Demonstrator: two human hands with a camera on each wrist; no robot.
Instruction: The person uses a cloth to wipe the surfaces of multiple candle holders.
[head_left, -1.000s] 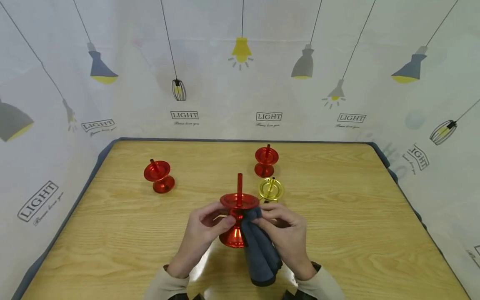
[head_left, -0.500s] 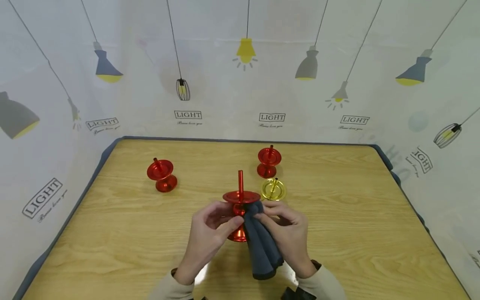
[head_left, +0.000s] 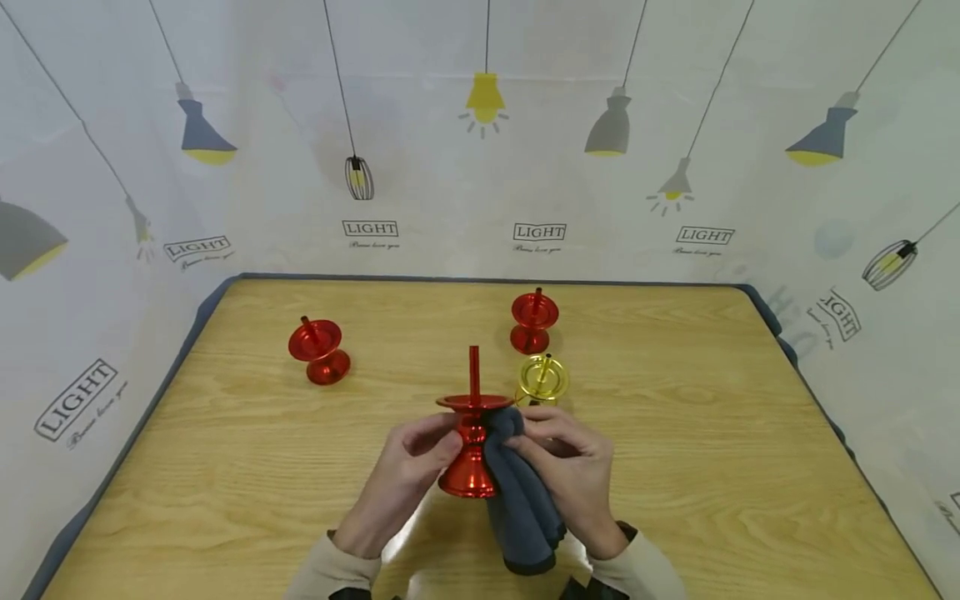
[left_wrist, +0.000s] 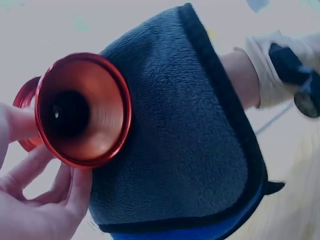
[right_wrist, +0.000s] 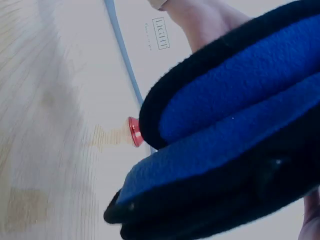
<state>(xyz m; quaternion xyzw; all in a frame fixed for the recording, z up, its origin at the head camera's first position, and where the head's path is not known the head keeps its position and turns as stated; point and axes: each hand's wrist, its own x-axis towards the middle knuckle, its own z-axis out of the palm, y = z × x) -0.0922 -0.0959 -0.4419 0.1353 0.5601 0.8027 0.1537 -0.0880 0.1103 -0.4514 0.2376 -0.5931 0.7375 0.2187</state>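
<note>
My left hand (head_left: 408, 471) grips a red metal candle holder (head_left: 468, 479) by its stem, just beneath the dish. It stands upright over the table, with its thin tube pointing up. My right hand (head_left: 577, 475) pinches a folded blue-grey cloth (head_left: 523, 517) against the right side of the stem, and the loose end hangs down. In the left wrist view the hollow underside of the candle holder (left_wrist: 107, 120) faces the camera, with the grey side of the cloth (left_wrist: 170, 140) beside it. Bright blue folds of the cloth (right_wrist: 240, 85) cover much of the right wrist view.
A gold candle holder (head_left: 543, 379) stands just beyond my right hand, partly hidden by it. Behind it is another red candle holder (head_left: 533, 321), with a third red one (head_left: 318, 350) at the back left. A white printed curtain (head_left: 450, 192) surrounds the wooden table (head_left: 225, 467).
The held candle holder has tipped so its dish shows nearly edge-on. My left thumb has shifted left on the stem, uncovering more of the base. The cloth stays against the stem.
</note>
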